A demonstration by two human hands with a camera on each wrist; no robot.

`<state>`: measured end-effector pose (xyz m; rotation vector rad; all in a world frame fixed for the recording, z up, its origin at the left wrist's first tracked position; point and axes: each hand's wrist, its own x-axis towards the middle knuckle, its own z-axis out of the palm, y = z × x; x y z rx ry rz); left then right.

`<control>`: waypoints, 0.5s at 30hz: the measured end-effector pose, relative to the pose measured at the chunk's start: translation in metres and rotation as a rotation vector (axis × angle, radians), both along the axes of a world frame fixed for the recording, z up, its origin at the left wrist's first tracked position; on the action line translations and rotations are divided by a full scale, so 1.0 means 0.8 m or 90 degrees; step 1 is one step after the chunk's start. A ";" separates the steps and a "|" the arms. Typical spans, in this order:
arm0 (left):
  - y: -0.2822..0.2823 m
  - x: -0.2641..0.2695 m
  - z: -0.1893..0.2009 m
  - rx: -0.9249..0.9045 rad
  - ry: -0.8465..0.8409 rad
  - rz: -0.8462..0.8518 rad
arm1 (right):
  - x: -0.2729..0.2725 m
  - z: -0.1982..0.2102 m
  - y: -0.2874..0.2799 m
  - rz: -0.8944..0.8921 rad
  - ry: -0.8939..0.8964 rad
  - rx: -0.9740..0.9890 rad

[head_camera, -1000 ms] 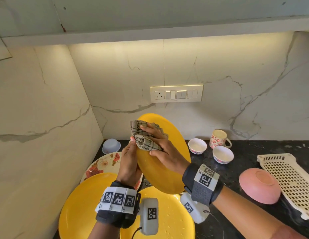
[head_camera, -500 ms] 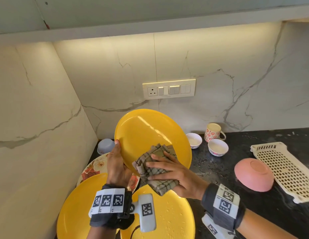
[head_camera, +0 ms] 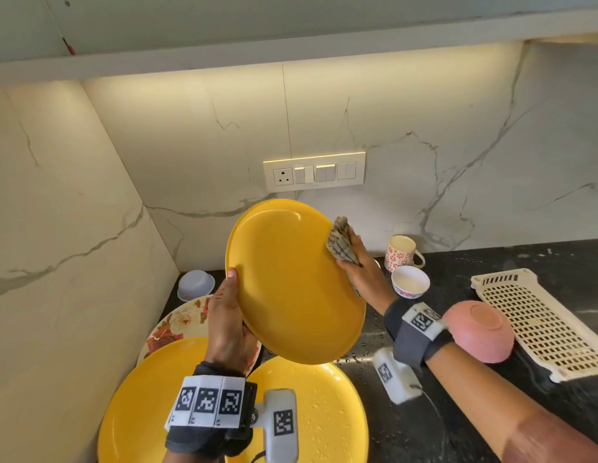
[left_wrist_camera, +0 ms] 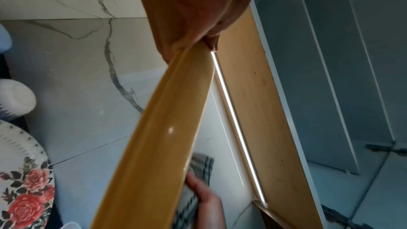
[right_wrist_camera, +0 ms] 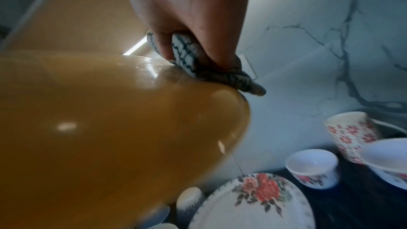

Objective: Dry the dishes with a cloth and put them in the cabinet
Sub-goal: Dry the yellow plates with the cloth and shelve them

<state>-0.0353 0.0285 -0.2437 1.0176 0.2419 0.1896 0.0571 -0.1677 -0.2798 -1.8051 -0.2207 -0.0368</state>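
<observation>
At the far left a small pale bowl sits upside down on the table beside a flowered plate. The left hand grips the lower left rim of a raised yellow plate, fingers clamped on its edge. Against the plate's right rim, the right hand clutches a checked cloth. Farther right stand a mug and a pink bowl.
</observation>
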 end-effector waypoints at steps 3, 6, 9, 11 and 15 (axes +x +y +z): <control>-0.004 0.004 0.001 0.022 -0.017 0.004 | 0.002 0.020 0.031 0.037 -0.076 -0.029; -0.002 0.007 0.007 0.033 -0.042 0.011 | -0.024 0.020 0.062 0.168 -0.145 -0.029; 0.007 0.010 0.009 0.020 -0.052 0.029 | -0.051 -0.008 0.066 0.234 -0.210 -0.083; 0.011 0.010 0.008 0.008 -0.051 0.023 | -0.064 -0.033 0.057 0.261 -0.220 -0.073; 0.010 0.013 -0.006 0.011 -0.015 0.030 | -0.068 -0.065 0.026 0.241 -0.156 -0.025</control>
